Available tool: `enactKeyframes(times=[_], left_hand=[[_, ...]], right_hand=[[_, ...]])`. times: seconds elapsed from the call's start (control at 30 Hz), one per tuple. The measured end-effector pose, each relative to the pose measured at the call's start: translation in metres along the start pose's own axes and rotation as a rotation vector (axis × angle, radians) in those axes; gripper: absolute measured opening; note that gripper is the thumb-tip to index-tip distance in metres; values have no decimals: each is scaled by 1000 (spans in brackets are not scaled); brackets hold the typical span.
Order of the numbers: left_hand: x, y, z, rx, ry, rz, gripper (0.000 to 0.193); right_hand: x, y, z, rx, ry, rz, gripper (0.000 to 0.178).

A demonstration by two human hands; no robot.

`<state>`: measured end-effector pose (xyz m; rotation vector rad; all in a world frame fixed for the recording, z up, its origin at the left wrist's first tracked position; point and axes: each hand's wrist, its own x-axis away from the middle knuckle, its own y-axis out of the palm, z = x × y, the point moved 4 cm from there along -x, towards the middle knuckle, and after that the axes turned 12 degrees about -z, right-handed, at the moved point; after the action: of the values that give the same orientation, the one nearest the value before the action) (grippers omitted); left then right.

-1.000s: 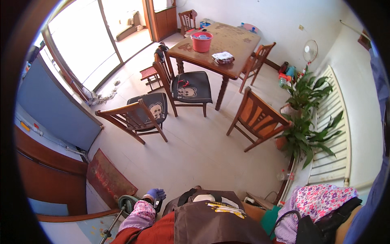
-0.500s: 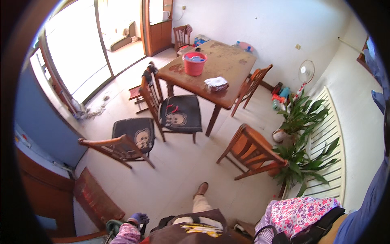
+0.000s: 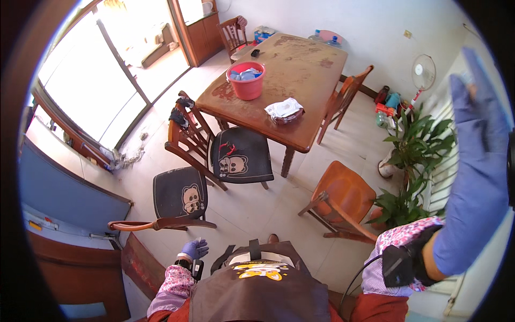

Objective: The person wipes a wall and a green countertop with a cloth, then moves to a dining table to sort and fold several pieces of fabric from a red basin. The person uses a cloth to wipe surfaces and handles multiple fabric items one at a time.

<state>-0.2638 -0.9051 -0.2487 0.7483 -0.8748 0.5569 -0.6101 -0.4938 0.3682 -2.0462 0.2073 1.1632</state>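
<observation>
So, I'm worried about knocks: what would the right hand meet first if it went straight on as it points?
Probably the white wall, if anything: the raised right hand points toward the picture's upper rim, and I see nothing nearer ahead. Depth is unclear there.

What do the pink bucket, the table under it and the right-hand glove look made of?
Pink bucket: likely smooth plastic, from its evenly coloured wall.
Table: apparently varnished wood, going by its brown, glossy edge; blotchy patches leave the top's surface open.
Glove on the right hand: probably thin matte rubber, following the hand's shape; exact type unclear.
</observation>
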Motion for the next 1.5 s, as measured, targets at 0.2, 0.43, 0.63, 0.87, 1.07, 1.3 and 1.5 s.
enactKeyframes(times=[0.2,0.43,0.63,0.87,1.07,1.3,1.5], left_hand=[[-7,53,56,-154,-105,-75,46],[-33,143,185,-306,141,-130,36],[-91,217,301,-414,260,-268,39],[-160,299,450,-464,336,-316,41],[-215,371,550,-364,364,-210,58],[-269,412,580,-253,270,-69,44],[-293,426,583,-42,301,-93,20]], right_hand=[[-1,100,45,-30,-19,-167,12],[4,244,87,-28,-45,-445,34],[-2,380,101,-92,115,-762,51],[-5,488,125,-1,214,-978,48],[0,539,138,86,168,-1069,46],[-19,581,163,45,-28,-1130,35],[-33,612,198,-12,-148,-1145,34]])
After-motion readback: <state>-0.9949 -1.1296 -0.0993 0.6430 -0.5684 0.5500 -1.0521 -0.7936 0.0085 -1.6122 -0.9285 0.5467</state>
